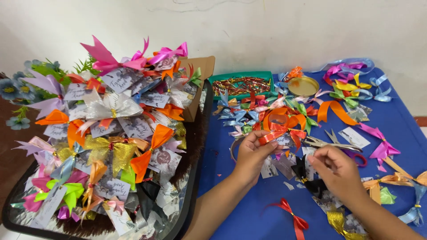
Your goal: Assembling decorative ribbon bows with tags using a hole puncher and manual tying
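A person's left hand point(254, 153) pinches a folded strip of orange satin ribbon point(272, 135) between thumb and fingertips, holding it just above a blue cloth-covered table point(249, 213). The right hand point(336, 171) hovers close by with its fingers curled loosely inward over a black satin bow point(307, 178); whether it grips anything cannot be told. A pair of metal scissors with red handles point(338, 146) lies on the table between the two hands and slightly beyond them. Beyond the ribbon sits a jumble of loose ribbon bows in blue, orange, green and pink point(267, 111), and behind that a green rectangular plastic tray of red and gold twist ties point(242, 84) beside a round gold metal lid point(303, 86). A small red ribbon bow point(291, 218) rests near the table's front edge. To the left, a black tray point(195, 178) carries a tall heap of finished bows tied to small grey paper cards point(111, 133), with blue artificial flowers point(18, 89) at its far side.
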